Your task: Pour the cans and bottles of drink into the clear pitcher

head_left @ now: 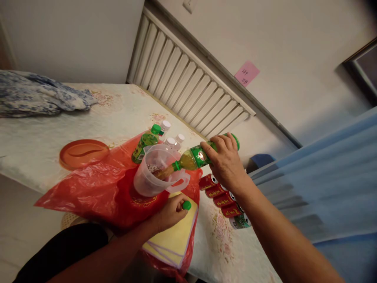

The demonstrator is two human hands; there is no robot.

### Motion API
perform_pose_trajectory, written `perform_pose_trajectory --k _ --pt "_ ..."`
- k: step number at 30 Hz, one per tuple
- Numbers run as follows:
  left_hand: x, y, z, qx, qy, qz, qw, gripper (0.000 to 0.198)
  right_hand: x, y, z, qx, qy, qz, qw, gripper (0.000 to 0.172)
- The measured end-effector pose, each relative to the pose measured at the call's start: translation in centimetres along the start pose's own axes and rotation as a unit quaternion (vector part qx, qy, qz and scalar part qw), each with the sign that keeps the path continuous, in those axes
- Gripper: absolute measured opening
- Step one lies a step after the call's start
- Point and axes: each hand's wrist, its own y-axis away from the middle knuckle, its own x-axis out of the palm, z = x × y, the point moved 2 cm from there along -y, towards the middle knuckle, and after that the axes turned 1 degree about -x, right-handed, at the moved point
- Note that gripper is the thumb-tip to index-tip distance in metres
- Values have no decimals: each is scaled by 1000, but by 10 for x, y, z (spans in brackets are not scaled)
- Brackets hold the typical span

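My right hand is wrapped round a green-labelled drink bottle, tilted with its mouth over a clear plastic measuring jug. Brownish liquid runs from the bottle into the jug, where bubbles show. Between the fingers of my left hand is a green bottle cap, held just below the jug's handle. Right behind the jug stands another green-capped bottle, upright. A folded yellow cloth lies beneath my left hand.
A red plastic bag is spread under the jug. An orange lid lies at left; white-capped bottles stand behind. Red cans line up at right. Patterned fabric lies at far left. A radiator borders the table.
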Motion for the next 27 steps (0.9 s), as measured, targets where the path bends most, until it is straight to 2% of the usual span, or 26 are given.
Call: perform_pose_trajectory --k 10,15,27 --pt "2 -1 7 3 -21 -2 1000 20 -6 -10 10 -41 50 -25 998 33" --pt "2 -1 8 -5 -16 6 1000 20 -6 -11 12 -32 28 -26 999 36" --pt "0 1 -5 -8 -16 10 1000 17 -2 -9 13 -22 26 -29 999 38"
